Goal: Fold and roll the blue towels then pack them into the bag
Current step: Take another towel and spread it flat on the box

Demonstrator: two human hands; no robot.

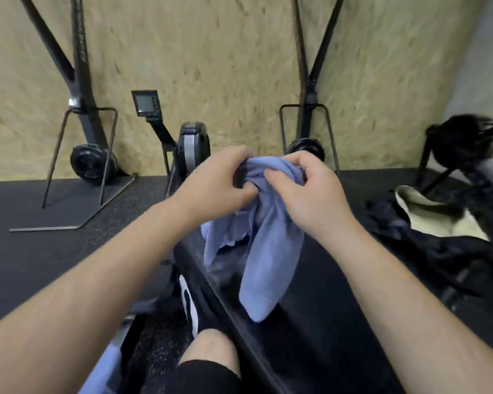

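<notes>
Softness and lightness are to be expected of the blue towel [268,251]: it hangs limp in long folds, so no shape will be kept unless it is laid flat or pulled taut. It is held bunched at its top, in front of the person and above the dark rail [234,302] of a rowing machine. Its lower end droops towards the rail, though whether it touches cannot be told. The gathered cloth is gripped by the left hand [217,183], thumb and fingers curled into it, and the same bunch is pinched just beside it by the right hand [305,189]. Both forearms are stretched forward, wrists close together. Judging from the crumpled state, two corners or a straight hem would be better places to take hold before any fold is made. The black bag [439,251] lies open on the floor to the right, well apart from the towel. A second blue cloth [103,368] is glimpsed at the lower left
</notes>
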